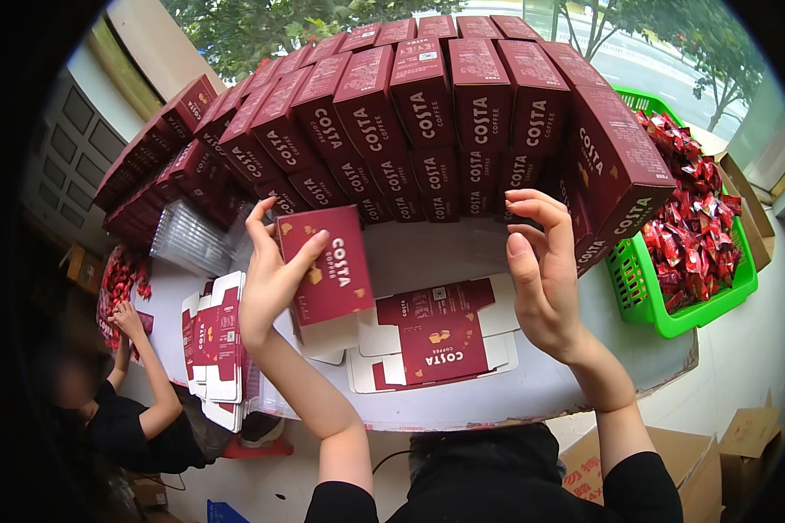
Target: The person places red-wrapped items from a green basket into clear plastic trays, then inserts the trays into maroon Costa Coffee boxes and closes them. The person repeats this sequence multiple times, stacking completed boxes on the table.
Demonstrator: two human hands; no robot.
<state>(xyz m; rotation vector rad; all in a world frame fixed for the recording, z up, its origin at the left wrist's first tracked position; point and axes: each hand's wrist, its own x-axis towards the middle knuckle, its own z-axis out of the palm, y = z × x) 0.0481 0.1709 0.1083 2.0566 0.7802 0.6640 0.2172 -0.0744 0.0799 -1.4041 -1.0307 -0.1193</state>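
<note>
My left hand (271, 274) grips a maroon Costa Coffee carton (347, 274), thumb across its printed face and fingers behind. White inner cardboard shows at the carton's lower end. To the right, my right hand (546, 278) is raised with fingers curled apart and nothing between them. Below and between the hands, flat unfolded carton blanks (441, 333) lie on the white table (432, 408). Another stack of flat blanks (214, 340) sits left of my left forearm. Beside it, clear plastic trays (190, 242) are nested together.
Filled-out Costa cartons (425, 98) are stacked several wide along the table's far side. A green plastic basket (674, 323) of red wrapped sachets (687, 248) stands at the right. At the left, a co-worker's hands (127, 319) are among red sachets. Cardboard boxes (667, 464) stand on the floor.
</note>
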